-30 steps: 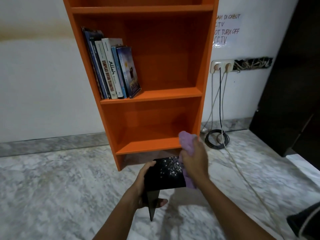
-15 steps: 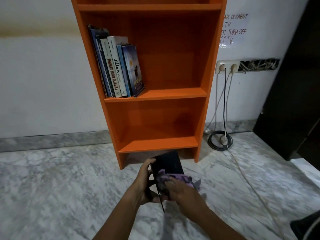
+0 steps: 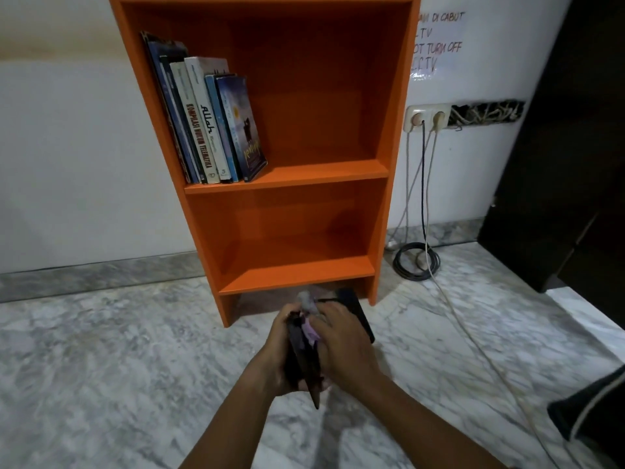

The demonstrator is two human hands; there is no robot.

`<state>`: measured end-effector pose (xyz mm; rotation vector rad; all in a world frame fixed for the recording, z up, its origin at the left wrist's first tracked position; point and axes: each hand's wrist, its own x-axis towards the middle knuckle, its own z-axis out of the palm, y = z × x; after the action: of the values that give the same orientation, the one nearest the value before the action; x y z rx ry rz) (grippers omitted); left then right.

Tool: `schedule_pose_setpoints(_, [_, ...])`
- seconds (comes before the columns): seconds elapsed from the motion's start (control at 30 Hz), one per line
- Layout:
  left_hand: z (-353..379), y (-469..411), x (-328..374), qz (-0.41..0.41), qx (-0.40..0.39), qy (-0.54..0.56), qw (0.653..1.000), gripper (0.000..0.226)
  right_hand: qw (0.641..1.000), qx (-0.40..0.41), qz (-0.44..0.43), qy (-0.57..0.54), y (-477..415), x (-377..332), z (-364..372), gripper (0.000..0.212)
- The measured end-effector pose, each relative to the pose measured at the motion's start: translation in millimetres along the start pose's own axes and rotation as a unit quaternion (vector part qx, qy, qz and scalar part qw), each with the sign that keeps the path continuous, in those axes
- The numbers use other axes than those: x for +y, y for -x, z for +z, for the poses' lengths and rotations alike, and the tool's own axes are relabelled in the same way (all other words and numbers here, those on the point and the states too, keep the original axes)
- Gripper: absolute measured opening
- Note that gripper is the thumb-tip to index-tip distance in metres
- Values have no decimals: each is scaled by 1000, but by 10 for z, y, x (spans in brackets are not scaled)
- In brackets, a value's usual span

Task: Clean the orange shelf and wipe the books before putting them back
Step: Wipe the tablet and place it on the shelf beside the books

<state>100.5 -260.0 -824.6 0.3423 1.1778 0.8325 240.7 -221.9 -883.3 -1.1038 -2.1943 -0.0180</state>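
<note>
The orange shelf [image 3: 287,174] stands against the white wall. Several books [image 3: 209,120] lean at the left of its middle level; the lowest level holds nothing. In front of the shelf, low over the floor, my left hand [image 3: 280,350] grips a black book [image 3: 358,313] from the left, its cover edge pointing down. My right hand [image 3: 341,346] presses a purple cloth [image 3: 309,319] against the book, and the cloth is bunched between my fingers. Much of the book is hidden behind both hands.
Marble floor [image 3: 101,367] spreads around the shelf. A wall socket [image 3: 426,116] at the right feeds cables [image 3: 417,258] that coil on the floor and run toward the lower right. A dark cabinet [image 3: 558,147] stands at the right. A handwritten notice [image 3: 438,45] hangs above the socket.
The book has turned in my left hand and now hangs more edge-on. My right hand slid the cloth from the cover's face up to the book's top edge.
</note>
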Motion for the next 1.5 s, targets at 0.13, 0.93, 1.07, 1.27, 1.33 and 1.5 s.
schedule_pose_setpoints(0.13, [83, -7, -45, -9, -23, -57, 998, 84, 993, -49, -19, 110, 27, 193, -24, 63])
schedule_pose_setpoints(0.93, [58, -63, -3, 53, -37, -13, 998, 76, 993, -70, -95, 17, 195, 411, 132, 77])
schedule_pose_setpoints(1.07, [1, 3, 109, 102, -48, 44, 993, 48, 985, -102, -121, -67, 625, 668, 341, 43])
schedule_pose_setpoints(1.27, [-146, -9, 178, 176, 9, 126, 976, 43, 963, 74, 162, -203, 497, 268, 239, 33])
schedule_pose_setpoints(1.33, [-156, -14, 89, 183, -2, 149, 972, 46, 933, 110, 207, -274, 192, -65, 16, 17])
schedule_pose_setpoints(1.5, [-28, -109, -46, 179, -10, 238, 954, 43, 862, -44, 233, -448, -210, -659, -107, 34])
